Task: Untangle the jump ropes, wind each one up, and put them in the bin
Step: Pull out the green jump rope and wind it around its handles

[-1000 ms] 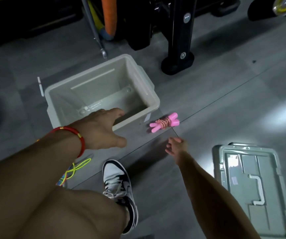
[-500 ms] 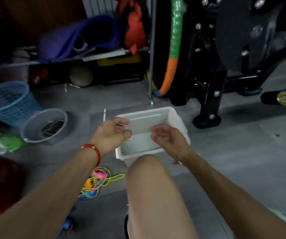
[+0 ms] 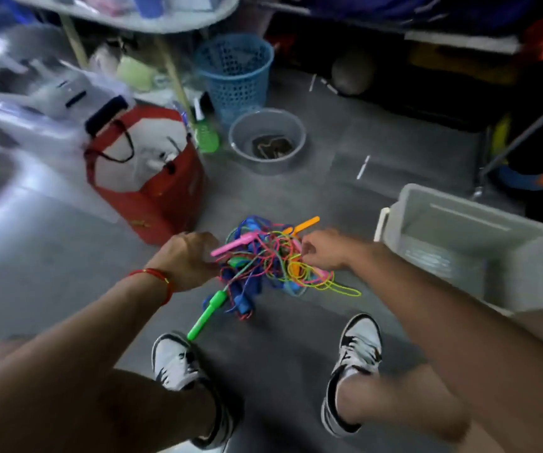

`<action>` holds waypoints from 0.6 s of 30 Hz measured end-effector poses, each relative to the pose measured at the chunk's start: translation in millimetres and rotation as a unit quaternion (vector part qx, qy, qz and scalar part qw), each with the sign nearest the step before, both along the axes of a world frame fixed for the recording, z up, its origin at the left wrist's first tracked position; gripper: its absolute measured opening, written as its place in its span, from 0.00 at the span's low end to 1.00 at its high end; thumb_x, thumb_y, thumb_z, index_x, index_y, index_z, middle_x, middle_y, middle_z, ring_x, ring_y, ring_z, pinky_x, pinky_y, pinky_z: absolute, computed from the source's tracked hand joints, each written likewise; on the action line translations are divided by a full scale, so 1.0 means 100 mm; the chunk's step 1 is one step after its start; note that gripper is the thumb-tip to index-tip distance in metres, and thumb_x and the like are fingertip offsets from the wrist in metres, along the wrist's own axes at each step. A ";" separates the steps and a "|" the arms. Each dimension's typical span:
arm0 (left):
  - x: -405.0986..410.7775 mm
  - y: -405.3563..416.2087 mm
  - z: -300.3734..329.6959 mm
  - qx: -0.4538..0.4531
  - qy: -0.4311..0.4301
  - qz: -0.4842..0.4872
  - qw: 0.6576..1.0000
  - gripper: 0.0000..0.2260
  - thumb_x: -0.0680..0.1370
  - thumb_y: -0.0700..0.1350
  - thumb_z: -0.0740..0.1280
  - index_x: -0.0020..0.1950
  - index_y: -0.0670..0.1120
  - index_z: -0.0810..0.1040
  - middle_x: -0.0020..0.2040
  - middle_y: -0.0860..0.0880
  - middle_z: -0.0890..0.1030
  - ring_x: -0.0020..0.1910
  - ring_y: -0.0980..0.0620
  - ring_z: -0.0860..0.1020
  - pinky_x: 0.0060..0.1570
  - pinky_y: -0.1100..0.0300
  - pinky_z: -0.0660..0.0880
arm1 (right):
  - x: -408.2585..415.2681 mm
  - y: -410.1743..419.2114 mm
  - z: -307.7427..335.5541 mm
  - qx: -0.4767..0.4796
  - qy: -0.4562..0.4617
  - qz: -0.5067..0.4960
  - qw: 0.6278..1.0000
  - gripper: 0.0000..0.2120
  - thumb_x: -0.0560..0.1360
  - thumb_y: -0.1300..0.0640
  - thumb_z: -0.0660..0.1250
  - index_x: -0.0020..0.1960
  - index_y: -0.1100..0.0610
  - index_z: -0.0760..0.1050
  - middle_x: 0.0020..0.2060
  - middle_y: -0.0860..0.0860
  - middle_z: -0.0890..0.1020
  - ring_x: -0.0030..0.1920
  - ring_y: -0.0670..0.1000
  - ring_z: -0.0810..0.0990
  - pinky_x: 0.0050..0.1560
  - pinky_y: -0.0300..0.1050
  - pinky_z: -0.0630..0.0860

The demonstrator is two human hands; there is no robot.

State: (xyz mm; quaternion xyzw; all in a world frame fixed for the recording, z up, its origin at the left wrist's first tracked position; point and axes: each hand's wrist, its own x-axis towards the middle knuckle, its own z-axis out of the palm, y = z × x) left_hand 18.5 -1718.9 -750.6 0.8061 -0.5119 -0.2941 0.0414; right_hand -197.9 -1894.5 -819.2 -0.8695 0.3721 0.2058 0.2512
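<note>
Grey floor, centre frame: tangled ropes (image 3: 273, 266) lie left of the bin (image 3: 479, 243). Left hand (image 3: 188, 259) and right hand (image 3: 324, 250) curl into them (exact grip unclear); freeing one handle first seems wisest.

Light: dim indoors, pale sheen on floor (image 3: 18, 230) at left
Blur: heavy motion smear at left and top edges
Distortion: wide-angle bending near borders
Focus: soft throughout

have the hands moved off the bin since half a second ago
Yes. Both hands have left the grey bin, which now sits to their right; the left hand and right hand are now at the jump rope tangle on the floor.
</note>
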 end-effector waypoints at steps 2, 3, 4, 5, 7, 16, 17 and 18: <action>0.11 0.13 -0.19 0.036 -0.022 0.013 0.999 0.25 0.71 0.53 0.70 0.67 0.46 0.78 0.57 0.41 0.82 0.60 0.40 0.78 0.58 0.55 0.73 | 0.21 0.21 -0.47 0.037 0.008 0.018 0.999 0.09 0.77 0.57 0.65 0.55 0.56 0.81 0.52 0.55 0.83 0.60 0.56 0.78 0.57 0.45 0.74; 0.15 0.21 -0.30 0.062 -0.035 0.011 0.997 0.25 0.73 0.51 0.71 0.69 0.48 0.76 0.58 0.40 0.80 0.60 0.40 0.77 0.59 0.55 0.72 | 0.29 0.32 -0.68 0.055 0.009 0.027 0.998 0.10 0.77 0.57 0.65 0.57 0.55 0.80 0.54 0.54 0.82 0.61 0.56 0.78 0.60 0.47 0.74; 0.19 0.30 -0.43 0.090 -0.042 0.007 0.995 0.27 0.73 0.51 0.71 0.71 0.49 0.74 0.60 0.41 0.79 0.61 0.39 0.77 0.60 0.55 0.72 | 0.36 0.45 -0.89 0.073 0.009 0.036 0.997 0.12 0.77 0.56 0.66 0.60 0.55 0.79 0.57 0.54 0.81 0.62 0.56 0.77 0.61 0.48 0.74; 0.22 0.39 -0.55 0.118 -0.047 0.003 0.992 0.30 0.71 0.55 0.69 0.73 0.52 0.72 0.61 0.42 0.78 0.62 0.39 0.76 0.61 0.53 0.72 | 0.44 0.58 -1.10 0.089 0.010 0.046 0.995 0.14 0.77 0.55 0.66 0.62 0.53 0.77 0.60 0.53 0.79 0.63 0.57 0.77 0.62 0.49 0.74; 0.26 0.56 -0.71 0.153 -0.046 0.010 0.987 0.37 0.66 0.59 0.63 0.76 0.55 0.67 0.65 0.44 0.75 0.64 0.40 0.73 0.63 0.46 0.72 | 0.59 0.84 -1.45 0.105 0.008 0.063 0.992 0.18 0.77 0.56 0.65 0.67 0.51 0.74 0.66 0.52 0.74 0.67 0.57 0.73 0.67 0.50 0.71; 0.29 0.59 -0.74 0.146 -0.074 0.014 0.986 0.28 0.78 0.55 0.66 0.77 0.54 0.64 0.69 0.46 0.70 0.68 0.43 0.67 0.64 0.48 0.72 | 1.33 1.32 -2.10 0.020 -0.005 0.215 0.977 0.32 0.78 0.61 0.63 0.79 0.47 0.58 0.82 0.49 0.49 0.80 0.55 0.52 0.76 0.60 0.54; 0.29 0.58 -0.74 0.145 -0.070 0.015 0.987 0.27 0.79 0.55 0.65 0.77 0.54 0.63 0.69 0.46 0.70 0.68 0.43 0.67 0.64 0.49 0.72 | 1.38 1.30 -2.12 0.031 0.005 0.207 0.978 0.33 0.79 0.63 0.62 0.80 0.47 0.56 0.82 0.49 0.48 0.79 0.57 0.55 0.75 0.60 0.57; 0.30 0.57 -0.74 0.146 -0.067 0.014 0.987 0.27 0.79 0.55 0.65 0.77 0.54 0.63 0.70 0.46 0.70 0.68 0.43 0.66 0.64 0.49 0.72 | 1.41 1.28 -2.14 0.039 0.013 0.200 0.979 0.33 0.80 0.64 0.60 0.80 0.46 0.55 0.82 0.49 0.49 0.77 0.58 0.58 0.74 0.59 0.61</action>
